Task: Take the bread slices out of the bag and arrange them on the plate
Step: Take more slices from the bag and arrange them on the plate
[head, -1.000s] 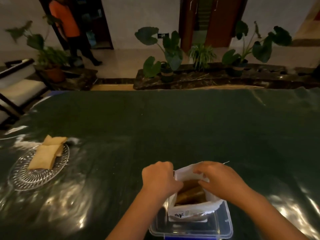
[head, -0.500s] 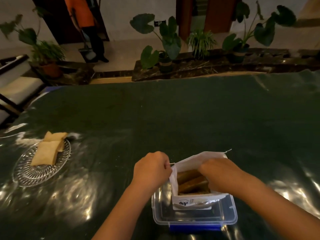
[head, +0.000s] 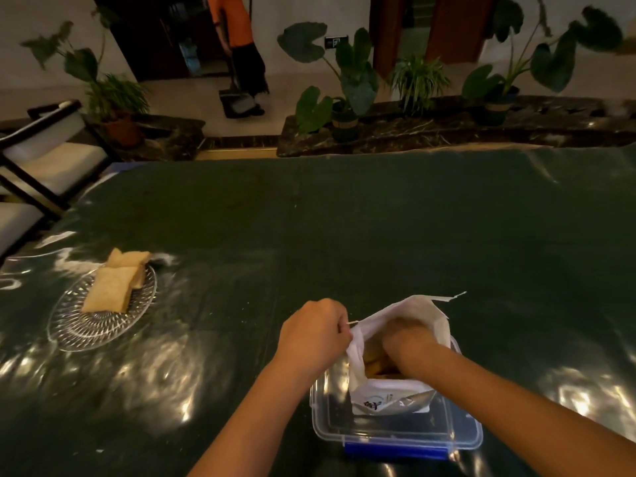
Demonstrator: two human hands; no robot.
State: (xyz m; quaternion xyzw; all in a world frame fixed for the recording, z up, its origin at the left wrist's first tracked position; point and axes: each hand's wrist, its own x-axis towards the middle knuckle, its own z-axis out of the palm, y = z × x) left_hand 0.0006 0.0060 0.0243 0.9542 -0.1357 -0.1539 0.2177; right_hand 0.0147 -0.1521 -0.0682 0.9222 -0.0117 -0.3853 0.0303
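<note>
Standing in clear container (head: 395,430), white bag (head: 395,390); right hand (head: 407,342) reaches inside, grip hidden. Left hand (head: 311,333) pinches bag's edge. Far left of it: two bread slices (head: 113,287) on glass plate (head: 86,325).

The right hand (head: 407,342) is sunk into the white bag (head: 418,313), so its fingers are hidden by the bag's wall and what they touch cannot be told. Only a sliver of brown bread (head: 373,364) shows in the bag's mouth; the number of slices is unreadable. The left hand (head: 311,333) curls over the bag's edge, hiding its fingertips. The print on the bag is too small to read. Both forearms are cut off by the bottom edge.
</note>
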